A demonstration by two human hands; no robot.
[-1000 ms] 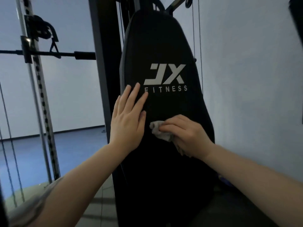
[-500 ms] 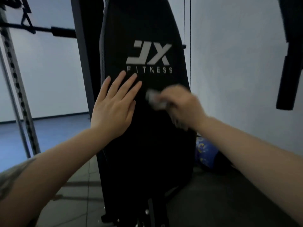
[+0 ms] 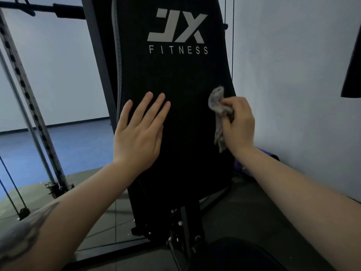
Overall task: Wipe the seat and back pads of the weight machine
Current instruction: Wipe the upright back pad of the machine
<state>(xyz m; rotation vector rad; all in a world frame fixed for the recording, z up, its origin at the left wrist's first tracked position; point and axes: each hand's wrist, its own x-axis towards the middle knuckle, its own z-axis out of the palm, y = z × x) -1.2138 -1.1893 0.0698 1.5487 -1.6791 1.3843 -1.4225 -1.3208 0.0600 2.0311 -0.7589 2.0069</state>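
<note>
Right hand [image 3: 239,124] gripping bunched grey cloth [image 3: 217,108] against back pad [image 3: 185,79] — soft, limp, needing bunched hold; left hand [image 3: 139,132] pressing flat, fingers straight.

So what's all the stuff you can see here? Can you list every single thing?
Padded black back pad: one, black with a silver JX FITNESS logo, upright in the middle.
Crumpled grey cloth: one, grey, against the pad's right edge.
Black seat pad: one, black, at the bottom, only partly seen.
Perforated metal upright: one, grey with dark holes, far left.
Black horizontal bar: one, black, top left.
Thin cables: two, dark, right of the pad.
Blue floor: one, blue, back left.
White wall: one, pale, right.
Left hand: one, flat on the pad.
Right hand: one, gripping the cloth.
</note>
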